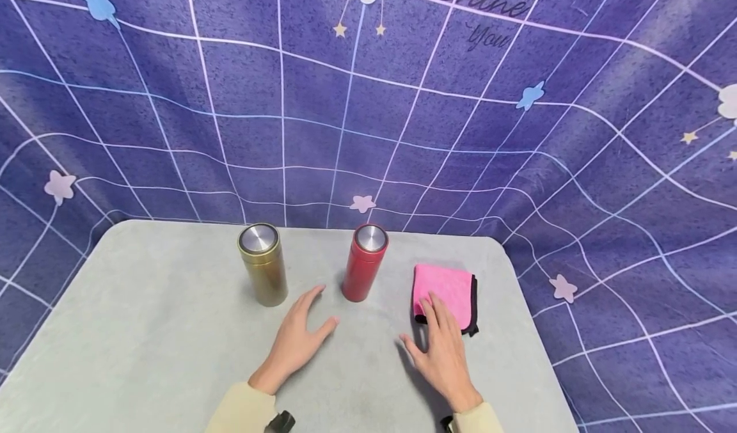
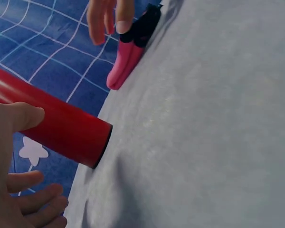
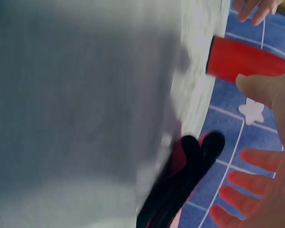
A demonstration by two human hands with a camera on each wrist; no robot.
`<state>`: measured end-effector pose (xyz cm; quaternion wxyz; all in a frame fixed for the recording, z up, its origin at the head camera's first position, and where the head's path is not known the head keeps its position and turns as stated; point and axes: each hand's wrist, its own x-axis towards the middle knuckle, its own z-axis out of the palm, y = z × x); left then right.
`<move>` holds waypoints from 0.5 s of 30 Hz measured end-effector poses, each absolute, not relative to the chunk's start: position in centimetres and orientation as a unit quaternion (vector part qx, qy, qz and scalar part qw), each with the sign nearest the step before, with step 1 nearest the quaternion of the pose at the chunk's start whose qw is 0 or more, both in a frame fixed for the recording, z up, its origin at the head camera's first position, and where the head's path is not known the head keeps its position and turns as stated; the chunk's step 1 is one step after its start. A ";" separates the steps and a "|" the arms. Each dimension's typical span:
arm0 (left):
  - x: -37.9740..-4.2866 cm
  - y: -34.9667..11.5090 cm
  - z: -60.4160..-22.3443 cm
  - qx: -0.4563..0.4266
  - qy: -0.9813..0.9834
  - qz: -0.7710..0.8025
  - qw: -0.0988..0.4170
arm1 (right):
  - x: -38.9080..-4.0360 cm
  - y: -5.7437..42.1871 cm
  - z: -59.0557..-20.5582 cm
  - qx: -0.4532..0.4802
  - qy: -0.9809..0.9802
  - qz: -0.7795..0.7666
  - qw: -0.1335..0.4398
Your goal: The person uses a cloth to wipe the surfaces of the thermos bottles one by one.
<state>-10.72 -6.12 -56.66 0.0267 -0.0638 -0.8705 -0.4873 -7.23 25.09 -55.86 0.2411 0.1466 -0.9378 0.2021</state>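
Observation:
My left hand (image 1: 296, 338) hovers over the table with its fingers spread and holds nothing. It is nearest to a red thermos (image 1: 365, 263) and a gold-brown thermos (image 1: 266, 265), both upright with silver lids, and looks apart from each. In the left wrist view the thumb overlaps the red thermos (image 2: 71, 128). My right hand (image 1: 442, 355), fingers loosely extended, is just in front of a folded pink cloth (image 1: 449, 286) with black edging. Its fingertips overlap the cloth in the head view. The right wrist view shows a gap between the fingers and the folded cloth (image 3: 180, 190).
A pale grey table (image 1: 173, 330) with rounded far corners carries these things. Behind and beside it hangs a blue-purple curtain (image 1: 311, 132) with a white grid, stars and clouds. The red thermos stands between the gold-brown one and the cloth.

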 end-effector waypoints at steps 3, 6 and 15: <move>-11.5 -5.9 -56.5 -0.061 -0.852 -0.520 0.019 | -7.8 25.9 -55.8 0.151 -0.939 0.194 0.240; -12.4 -5.6 -56.3 -0.065 -0.836 -0.545 0.019 | -8.4 26.5 -55.7 0.152 -0.942 0.186 0.234; -14.9 -4.7 -54.3 -0.119 -0.801 -0.586 0.024 | -9.7 28.6 -54.5 0.161 -0.959 0.136 0.188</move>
